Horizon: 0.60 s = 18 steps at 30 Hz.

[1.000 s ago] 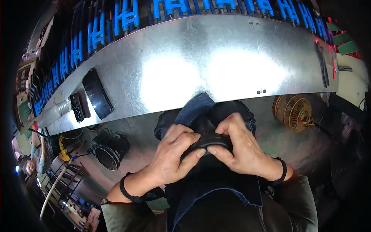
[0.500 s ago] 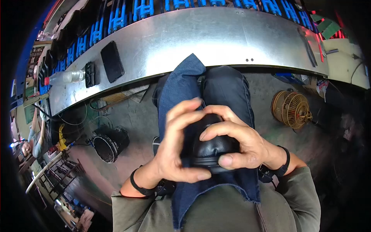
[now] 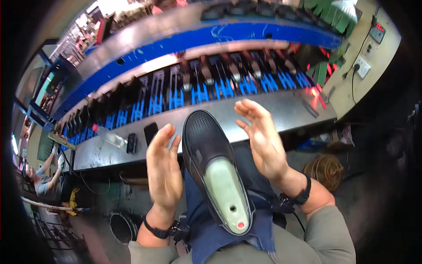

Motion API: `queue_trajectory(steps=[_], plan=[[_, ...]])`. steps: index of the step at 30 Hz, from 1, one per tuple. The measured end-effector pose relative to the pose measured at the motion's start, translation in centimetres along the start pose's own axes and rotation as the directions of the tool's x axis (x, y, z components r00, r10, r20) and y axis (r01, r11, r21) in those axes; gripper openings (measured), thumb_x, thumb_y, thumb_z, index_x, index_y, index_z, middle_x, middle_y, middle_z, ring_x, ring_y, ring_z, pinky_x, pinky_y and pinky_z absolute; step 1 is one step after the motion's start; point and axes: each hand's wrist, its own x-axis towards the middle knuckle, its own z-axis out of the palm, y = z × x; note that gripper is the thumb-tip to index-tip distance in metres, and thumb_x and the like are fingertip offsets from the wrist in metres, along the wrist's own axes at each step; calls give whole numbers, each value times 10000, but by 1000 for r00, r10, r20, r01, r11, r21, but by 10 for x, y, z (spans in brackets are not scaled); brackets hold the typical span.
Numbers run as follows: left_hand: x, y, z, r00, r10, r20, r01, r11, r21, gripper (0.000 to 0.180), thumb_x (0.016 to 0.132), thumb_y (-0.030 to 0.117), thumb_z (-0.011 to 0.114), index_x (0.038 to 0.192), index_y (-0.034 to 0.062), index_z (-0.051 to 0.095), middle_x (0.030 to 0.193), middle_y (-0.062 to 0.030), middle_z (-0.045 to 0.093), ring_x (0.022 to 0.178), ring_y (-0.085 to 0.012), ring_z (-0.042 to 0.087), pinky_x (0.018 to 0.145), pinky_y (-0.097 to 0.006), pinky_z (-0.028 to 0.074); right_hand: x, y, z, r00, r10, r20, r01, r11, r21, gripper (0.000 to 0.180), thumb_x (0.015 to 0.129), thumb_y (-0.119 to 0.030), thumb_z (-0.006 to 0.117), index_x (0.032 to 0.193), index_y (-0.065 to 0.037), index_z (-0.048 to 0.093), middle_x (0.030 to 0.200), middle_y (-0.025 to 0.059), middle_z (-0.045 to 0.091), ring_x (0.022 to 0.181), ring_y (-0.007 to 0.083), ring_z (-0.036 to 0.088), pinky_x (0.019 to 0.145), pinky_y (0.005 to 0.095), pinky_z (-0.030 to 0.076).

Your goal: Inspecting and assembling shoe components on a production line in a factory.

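A black shoe (image 3: 205,138) with a perforated toe rests over my lap, toe pointing away, on a dark blue apron (image 3: 259,231). A pale green shoe last (image 3: 223,180) fills its opening, with a dark hole and a red dot near the heel end. To the left of the shoe, my left hand (image 3: 163,171) is raised with fingers apart. My right hand (image 3: 263,147) is spread on the other side, palm turned inward. Neither hand grips the shoe; a gap shows on both sides. The shoe's sole is hidden underneath.
Ahead runs a steel ledge (image 3: 250,104) carrying a phone (image 3: 150,131), a plastic bottle (image 3: 112,137) and a small black object (image 3: 131,143). Blue racks (image 3: 176,100) line its far side. A bucket (image 3: 122,229) and a round brown cage (image 3: 324,171) stand below. Another person (image 3: 48,182) works far left.
My hands, earlier wrapped around the black leather shoe, have let go and spread apart. The shoe now lies lengthwise with its last showing. The view has tilted up toward the racks.
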Motion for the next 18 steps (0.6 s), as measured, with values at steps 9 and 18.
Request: queue_trajectory(steps=[9,18], plan=[[-81,-46,-13,967,-231,-112,247,955,165,1101,812,425,836,1550,-57,176,1292,-177,552,1182,-278,565,1055,-402,431,-74,60,40,965,213,153,-192,971,-143,734,981,-266,628,1540,59,281,1533,259,386,1443,332,380,1194,418,290],[-79,-63,-47,918,-380,-113,393,834,387,768,911,360,715,1466,-70,401,1409,-197,516,1274,-296,522,1107,-411,386,-77,100,49,952,266,154,-210,930,-303,727,999,-321,559,1595,-70,226,1391,231,480,1272,382,511,1087,428,402]])
